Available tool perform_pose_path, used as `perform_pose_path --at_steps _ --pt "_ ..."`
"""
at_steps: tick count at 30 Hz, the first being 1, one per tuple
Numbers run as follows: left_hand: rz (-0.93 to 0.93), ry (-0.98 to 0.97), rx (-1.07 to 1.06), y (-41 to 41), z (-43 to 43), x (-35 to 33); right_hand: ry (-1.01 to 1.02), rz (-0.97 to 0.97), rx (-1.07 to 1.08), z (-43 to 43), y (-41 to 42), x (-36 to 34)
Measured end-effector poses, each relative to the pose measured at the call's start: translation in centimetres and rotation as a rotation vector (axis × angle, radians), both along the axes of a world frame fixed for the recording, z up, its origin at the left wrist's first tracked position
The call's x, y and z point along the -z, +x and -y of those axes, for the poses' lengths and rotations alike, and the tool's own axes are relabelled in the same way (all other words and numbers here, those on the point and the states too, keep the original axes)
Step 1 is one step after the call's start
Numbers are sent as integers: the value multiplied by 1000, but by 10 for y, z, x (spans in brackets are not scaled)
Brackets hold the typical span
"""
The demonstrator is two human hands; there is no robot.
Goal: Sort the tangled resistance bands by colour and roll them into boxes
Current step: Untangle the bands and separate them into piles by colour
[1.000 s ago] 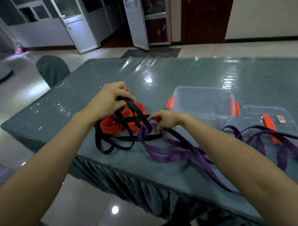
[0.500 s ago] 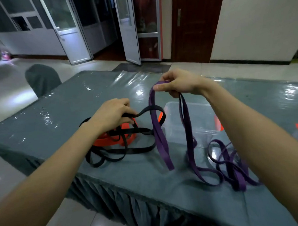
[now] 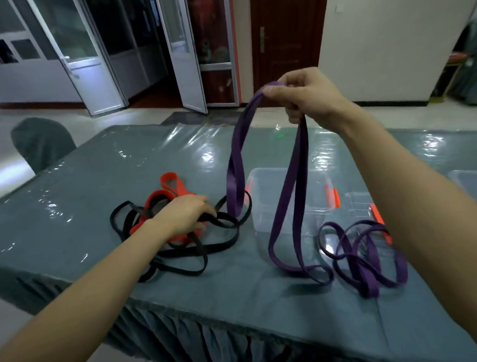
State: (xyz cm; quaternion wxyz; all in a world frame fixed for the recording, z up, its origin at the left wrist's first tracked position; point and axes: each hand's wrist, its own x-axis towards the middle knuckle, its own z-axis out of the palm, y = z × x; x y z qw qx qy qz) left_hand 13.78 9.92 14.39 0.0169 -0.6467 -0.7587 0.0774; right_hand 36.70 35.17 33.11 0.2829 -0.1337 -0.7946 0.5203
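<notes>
Head view. Holds a purple band point(image 3: 237, 153) high over the table point(image 3: 108, 172) with the right hand point(image 3: 307, 95), thumb and curled fingers pinching its top bend. Lets one side hang to a folded end at a loop of the black bands point(image 3: 223, 243), the other side down in front of the clear box point(image 3: 260, 215) to the table top. Grips a bunch of black strands low on the table with the left hand point(image 3: 184, 214), fingers curled round them, over the red band point(image 3: 168, 175) tangled among them.

Finds every band outside the containers. Shows the clear box, with orange latches point(image 3: 332, 197), open-topped mid-table behind the hanging purple strands, only its own walls and the table top visible through it. Shows a second clear container point(image 3: 356, 204) with an orange latch just to its right, with purple coils point(image 3: 369, 291) lying in front of it and across its near edge. Cannot tell box from lid there, half hidden behind the right forearm point(image 3: 396, 187). Catches a third clear corner point(image 3: 471, 179) at the right edge, cut off by the frame.

Cannot tell whether the purple coils belong to the held band or to another. Cannot tell either whether the folded purple end is threaded through the black loop or merely hangs before it. Loses part of the red band under the left hand.
</notes>
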Motion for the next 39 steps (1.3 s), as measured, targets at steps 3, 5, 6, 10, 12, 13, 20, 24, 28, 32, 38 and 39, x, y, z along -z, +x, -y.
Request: perform_pose_path --at_steps 3,5,6,10,12,13,20,24,28,32,38,39 --pt "38 -59 -107 -18 -3 6 17 -25 7 -4 7 -13" --pt "-19 -51 -289 -44 -5 1 89 30 39 -6 12 -21" --pt "-84 -81 -383 -59 -6 0 124 65 47 -7 15 -24" --pt "-136 -335 -574 -77 -14 2 188 157 60 -13 26 -31" --pt "202 -218 -467 -54 -34 -13 241 214 89 -17 30 -36" --pt "452 -70 -387 -36 -48 -27 271 255 97 -18 31 -38" --pt "1232 353 153 80 -148 -140 493 636 22 -16 36 -58" --pt "1113 377 204 77 -155 -154 422 702 60 -37 51 -19" --pt "1001 445 124 57 -148 -142 413 853 120 -41 51 65" --pt "976 592 -21 29 -141 -116 476 834 159 -44 38 55" --pt "836 294 -154 34 -129 -50 487 560 79 -21 23 -40" --pt "866 283 -148 45 -135 -40 537 587 59 -13 17 -50"
